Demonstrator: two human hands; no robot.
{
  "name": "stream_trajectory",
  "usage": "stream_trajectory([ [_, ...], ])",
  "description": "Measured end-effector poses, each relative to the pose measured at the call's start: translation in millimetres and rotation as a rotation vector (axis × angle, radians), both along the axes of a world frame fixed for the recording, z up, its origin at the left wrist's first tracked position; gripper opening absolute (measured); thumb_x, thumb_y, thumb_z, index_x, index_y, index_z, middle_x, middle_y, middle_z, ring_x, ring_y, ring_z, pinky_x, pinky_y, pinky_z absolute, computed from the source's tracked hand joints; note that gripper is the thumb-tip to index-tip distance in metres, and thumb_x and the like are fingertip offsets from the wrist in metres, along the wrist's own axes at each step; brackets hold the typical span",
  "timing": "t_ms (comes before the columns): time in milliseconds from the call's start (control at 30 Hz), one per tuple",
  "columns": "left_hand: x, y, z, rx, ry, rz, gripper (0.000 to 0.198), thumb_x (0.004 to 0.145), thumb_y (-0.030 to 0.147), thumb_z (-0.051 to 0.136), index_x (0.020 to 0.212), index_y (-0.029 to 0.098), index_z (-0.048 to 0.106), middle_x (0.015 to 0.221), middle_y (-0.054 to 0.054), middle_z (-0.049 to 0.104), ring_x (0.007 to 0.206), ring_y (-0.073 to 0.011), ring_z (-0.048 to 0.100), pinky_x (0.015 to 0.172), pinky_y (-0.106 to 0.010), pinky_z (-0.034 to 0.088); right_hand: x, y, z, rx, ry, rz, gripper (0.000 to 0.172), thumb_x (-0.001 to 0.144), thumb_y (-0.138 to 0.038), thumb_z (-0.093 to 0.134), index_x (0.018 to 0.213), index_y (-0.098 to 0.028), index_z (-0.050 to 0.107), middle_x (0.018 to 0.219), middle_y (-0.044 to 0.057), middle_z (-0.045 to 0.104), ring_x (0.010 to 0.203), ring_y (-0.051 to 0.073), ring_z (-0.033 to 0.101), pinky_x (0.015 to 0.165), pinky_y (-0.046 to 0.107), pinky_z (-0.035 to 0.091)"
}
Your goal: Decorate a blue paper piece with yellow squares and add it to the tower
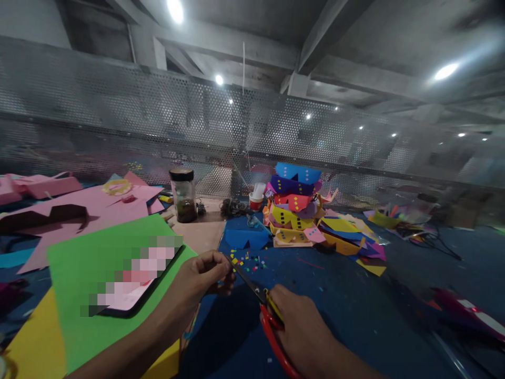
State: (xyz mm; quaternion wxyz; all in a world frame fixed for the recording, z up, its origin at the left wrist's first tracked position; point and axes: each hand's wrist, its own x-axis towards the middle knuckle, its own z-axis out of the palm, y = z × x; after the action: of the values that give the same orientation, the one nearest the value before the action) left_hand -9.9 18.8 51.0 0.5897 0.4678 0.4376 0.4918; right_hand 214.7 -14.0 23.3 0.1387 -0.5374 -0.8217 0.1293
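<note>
My right hand [298, 321] grips a pair of scissors [270, 321] with red and yellow handles. Their blades point up and left, reaching the fingertips of my left hand [211, 271]. That hand is closed in a pinch; whatever lies between its fingers is too small to make out. Tiny coloured paper squares [252, 261] are scattered on the blue table [339, 305] just past the blade tips. Behind them lies a blue cut paper piece [246, 239]. A phone [138, 284] rests on green paper [106, 252], left of my left hand.
A stack of folded paper pieces [295, 200] dotted with small squares stands at the back, with coloured scraps [347, 234] beside it. A dark-lidded jar [183, 195] and a red-and-white cup [256, 199] stand near the perforated metal screen [213, 121]. Pink paper [114, 210] covers the far left.
</note>
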Motion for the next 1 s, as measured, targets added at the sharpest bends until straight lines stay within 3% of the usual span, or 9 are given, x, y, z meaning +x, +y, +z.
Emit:
stream_trajectory([
  [1000,0.0,0.7,-2.4,0.000,0.013,-0.010,0.020,0.075,0.033,0.070,0.069,0.018,0.059,0.064,0.002,0.063,0.060,-0.0128,0.059,0.055,-0.024,0.051,-1.4,-0.5,1.5,-0.030,0.002,-0.020,0.012,0.075,-0.018,0.050,0.083,-0.023,0.057,0.082,0.000,0.066,0.069,0.016,0.059,0.056,0.027,0.025],
])
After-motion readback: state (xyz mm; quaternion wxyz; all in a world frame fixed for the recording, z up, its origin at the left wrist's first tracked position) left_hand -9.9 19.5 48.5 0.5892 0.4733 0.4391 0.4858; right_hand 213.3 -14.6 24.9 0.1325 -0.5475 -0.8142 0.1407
